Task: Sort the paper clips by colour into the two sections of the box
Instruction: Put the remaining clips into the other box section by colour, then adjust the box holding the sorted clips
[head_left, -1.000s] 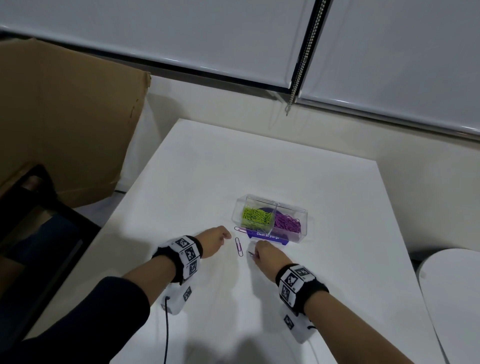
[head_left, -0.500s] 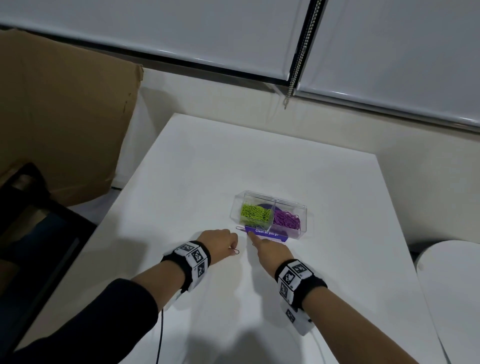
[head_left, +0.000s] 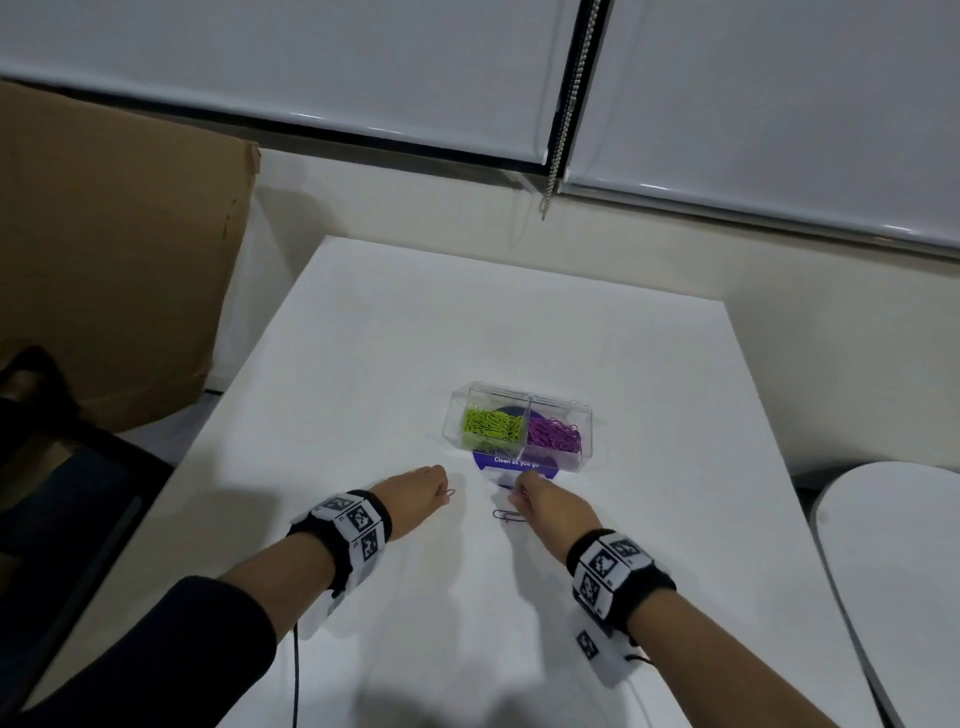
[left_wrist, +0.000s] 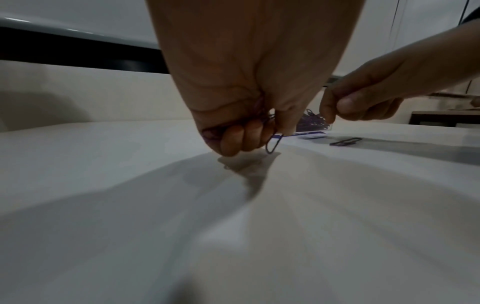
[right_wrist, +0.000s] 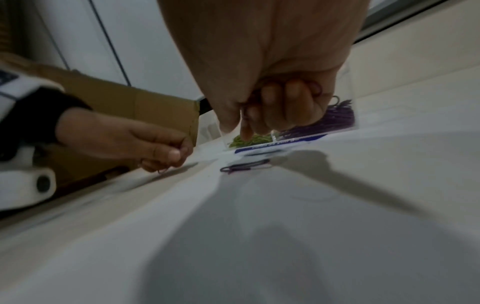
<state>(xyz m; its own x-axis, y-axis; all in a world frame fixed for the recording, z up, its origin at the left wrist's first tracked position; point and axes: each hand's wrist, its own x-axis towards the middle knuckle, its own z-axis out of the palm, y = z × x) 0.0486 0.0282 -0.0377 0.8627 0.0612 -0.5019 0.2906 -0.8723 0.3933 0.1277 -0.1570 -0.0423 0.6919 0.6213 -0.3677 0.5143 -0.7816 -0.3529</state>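
Right hand (head_left: 550, 506) moved back beside 1 purple clip (head_left: 508, 515).

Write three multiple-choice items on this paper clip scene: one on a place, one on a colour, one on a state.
1. Where does the loose paper clip lie?
A. on the table near the right hand
B. in the green section
C. on the cardboard

2. What colour are the clips in the box's right section?
A. green
B. purple
C. white

3. What is the left hand doing?
A. lying flat and open
B. pinching a clip
C. lifting the box

Answers: 1 A, it lies on the table just left of the right hand. 2 B, purple clips fill it. 3 B, a clip loop hangs from its fingertips.
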